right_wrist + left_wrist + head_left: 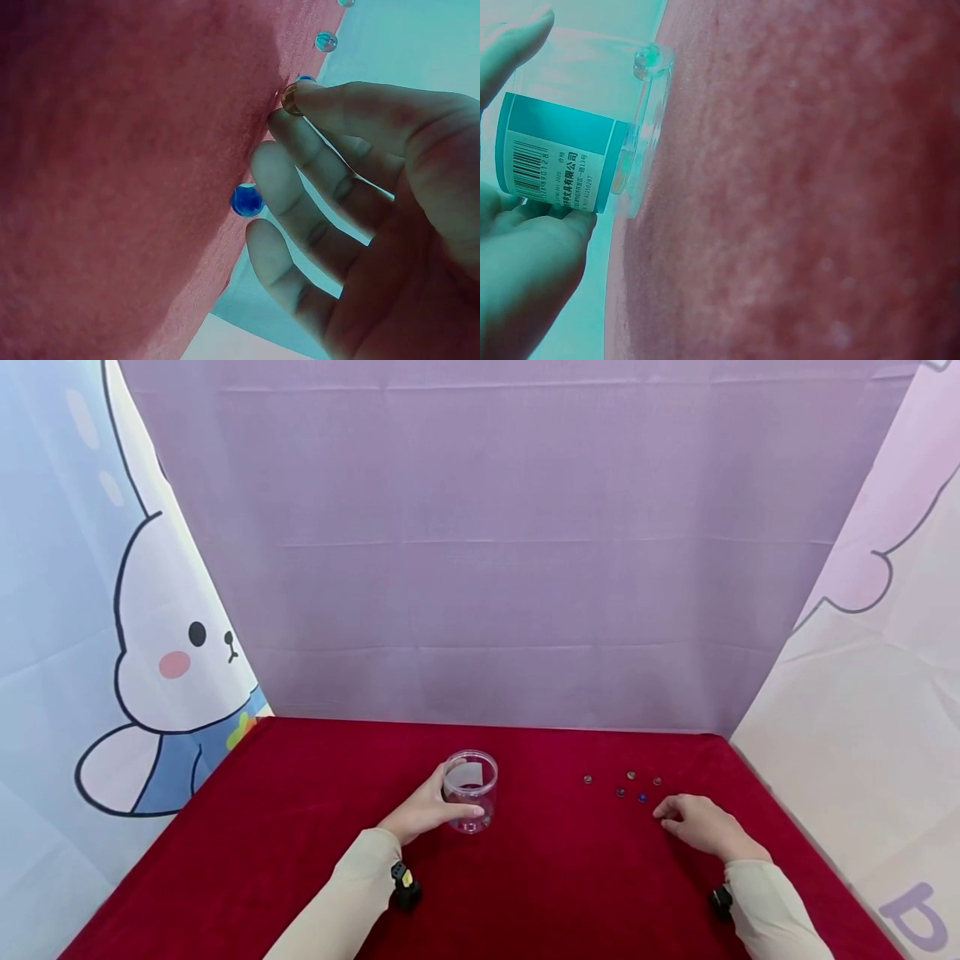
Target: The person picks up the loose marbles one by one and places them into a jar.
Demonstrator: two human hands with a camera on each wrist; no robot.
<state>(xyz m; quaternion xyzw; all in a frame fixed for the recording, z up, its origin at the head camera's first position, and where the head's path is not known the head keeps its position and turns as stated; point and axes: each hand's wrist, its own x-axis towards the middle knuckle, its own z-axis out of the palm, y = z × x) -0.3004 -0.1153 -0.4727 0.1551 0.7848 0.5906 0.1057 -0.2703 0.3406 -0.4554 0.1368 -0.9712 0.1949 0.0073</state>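
1. The red cloth (555, 877) is bounded at the back by a purple curtain (480, 568) – and along its sides by a rabbit panel (161, 635) at left and a pale panel (862, 743) at right.
2. One clear jar (470, 792) is held near the middle of the cloth, upright, mouth uppermost; whether its base is touching the cloth cannot be told.
3. By the left hand (426, 814) this jar is gripped from the side, the thumb and fingers being curved around the wall.
4. A broad stretch of cloth is seen from the jar to the left edge, and another one between the jar and the loose marbles.
5. Five loose marbles (642, 797) are counted on the cloth, in a scattered group right of the jar and well away from the back edge.
6. Inside the jar at least two marbles (648, 58) can be counted (the exact number is hidden).
7. The right hand (701, 825) is placed just beside the group, nearer to the right edge. One amber marble (289, 100) is pinched between thumb and forefinger tips – the other fingers are spread apart and only lightly bent.
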